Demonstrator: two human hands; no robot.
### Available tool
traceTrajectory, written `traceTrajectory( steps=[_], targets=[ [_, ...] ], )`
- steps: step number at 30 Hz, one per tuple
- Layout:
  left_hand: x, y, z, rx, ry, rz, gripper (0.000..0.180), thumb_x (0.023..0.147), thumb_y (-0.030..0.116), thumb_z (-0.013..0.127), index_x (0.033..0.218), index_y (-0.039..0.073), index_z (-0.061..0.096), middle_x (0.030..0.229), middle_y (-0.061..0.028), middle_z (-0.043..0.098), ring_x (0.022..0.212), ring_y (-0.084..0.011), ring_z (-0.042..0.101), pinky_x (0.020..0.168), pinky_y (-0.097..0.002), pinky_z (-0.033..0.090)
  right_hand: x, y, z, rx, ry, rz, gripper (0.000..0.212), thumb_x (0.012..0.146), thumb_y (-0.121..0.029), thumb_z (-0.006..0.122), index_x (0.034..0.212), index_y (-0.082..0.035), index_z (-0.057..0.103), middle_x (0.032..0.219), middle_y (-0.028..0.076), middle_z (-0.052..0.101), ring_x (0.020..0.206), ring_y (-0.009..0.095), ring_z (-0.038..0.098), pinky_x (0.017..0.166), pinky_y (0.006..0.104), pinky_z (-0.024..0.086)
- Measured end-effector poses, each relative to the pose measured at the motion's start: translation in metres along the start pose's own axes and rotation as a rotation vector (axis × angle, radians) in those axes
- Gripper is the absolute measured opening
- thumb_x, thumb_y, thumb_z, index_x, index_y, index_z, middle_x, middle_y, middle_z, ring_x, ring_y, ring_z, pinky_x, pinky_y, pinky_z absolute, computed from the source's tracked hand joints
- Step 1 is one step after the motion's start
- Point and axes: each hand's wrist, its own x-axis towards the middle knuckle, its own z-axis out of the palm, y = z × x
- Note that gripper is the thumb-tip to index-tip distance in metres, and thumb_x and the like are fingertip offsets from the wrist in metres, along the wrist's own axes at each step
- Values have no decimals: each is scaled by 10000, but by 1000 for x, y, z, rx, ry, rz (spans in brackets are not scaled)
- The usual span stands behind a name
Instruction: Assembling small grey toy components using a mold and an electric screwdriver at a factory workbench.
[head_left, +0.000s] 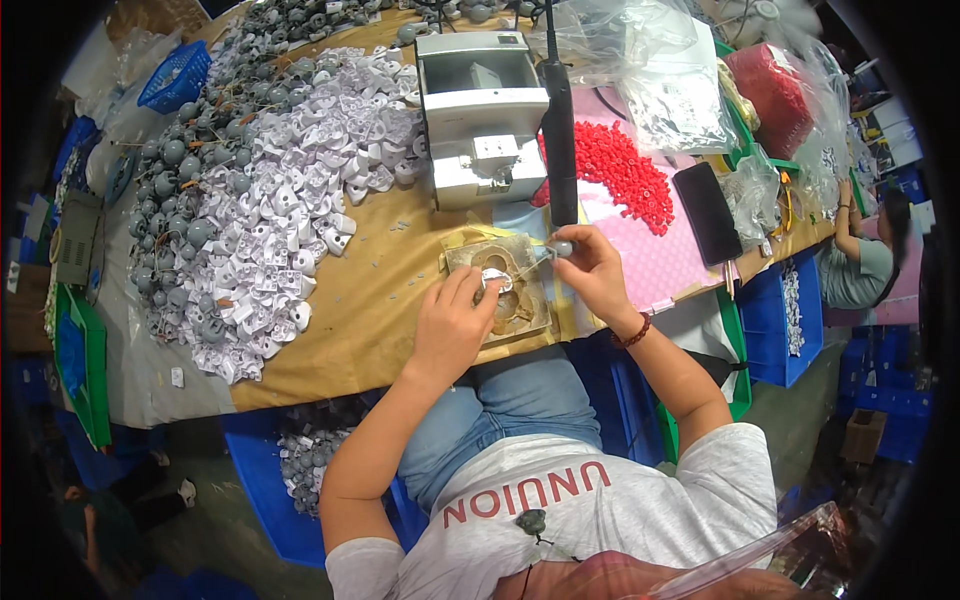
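Observation:
My left hand [455, 320] is closed on a small white plastic part [495, 279], pinched over a worn tan block with round hollows [535, 318]. Up and to the right, my right hand [597, 275] grips a small grey ball-shaped part [562, 248] between thumb and fingers. Thin pale strands seem to run between the two parts. The block lies on the brown-covered table [370, 320], close to its front edge. What the fingertips cover is hidden.
A metal bench machine [485, 120] stands behind the block. White plastic parts [290, 200] and grey ball parts [180, 190] are heaped at left. Small red pieces [625, 170] lie on pink sheeting, beside a black phone [707, 213]. Blue bins [785, 330] sit below; another person [860, 255] works far right.

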Motion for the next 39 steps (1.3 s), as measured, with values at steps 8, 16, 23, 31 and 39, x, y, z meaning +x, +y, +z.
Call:
traceTrajectory(
  steps=[8, 16, 23, 31, 39],
  targets=[
    [2, -2, -3, -30, -31, -13, 388, 752, 103, 754, 1135, 67, 703, 1166, -114, 646, 1176, -289, 597, 926, -408, 495, 34, -37, 9, 246, -529, 464, 422, 891, 0, 735, 1275, -3, 559, 1055, 80, 687, 933, 187, 698, 852, 331, 587],
    [4, -6, 2, -88, 10, -27, 315, 750, 123, 753, 1052, 61, 688, 1123, -123, 647, 1135, -301, 606, 896, -408, 495, 36, -38, 33, -651, -426, -63, 454, 819, -148, 804, 1207, -10, 612, 954, 121, 643, 841, 275, 654, 747, 376, 536],
    [29, 6, -2, -180, 34, -275, 348, 748, 137, 760, 1074, 76, 655, 1006, -111, 630, 951, -326, 596, 809, -431, 492, 26, -40, 39, -647, -346, -56, 490, 835, -147, 780, 1267, -40, 574, 1017, 120, 627, 906, 321, 632, 783, 396, 515],
    [32, 9, 6, -88, 3, -278, 335, 734, 132, 747, 1055, 83, 663, 942, -75, 618, 921, -291, 590, 779, -419, 492, 103, -9, -2, -634, 343, -362, 553, 883, -106, 736, 1365, 38, 506, 1168, 169, 625, 1055, 328, 613, 950, 426, 481],
    [31, 7, 3, -141, 5, -299, 332, 724, 126, 753, 1042, 77, 668, 939, -97, 621, 908, -317, 582, 786, -423, 491, 104, -82, 26, 96, 272, -616, 668, 879, 32, 726, 1439, 17, 362, 1017, 74, 651, 886, 129, 640, 788, 277, 530]
  ],
)
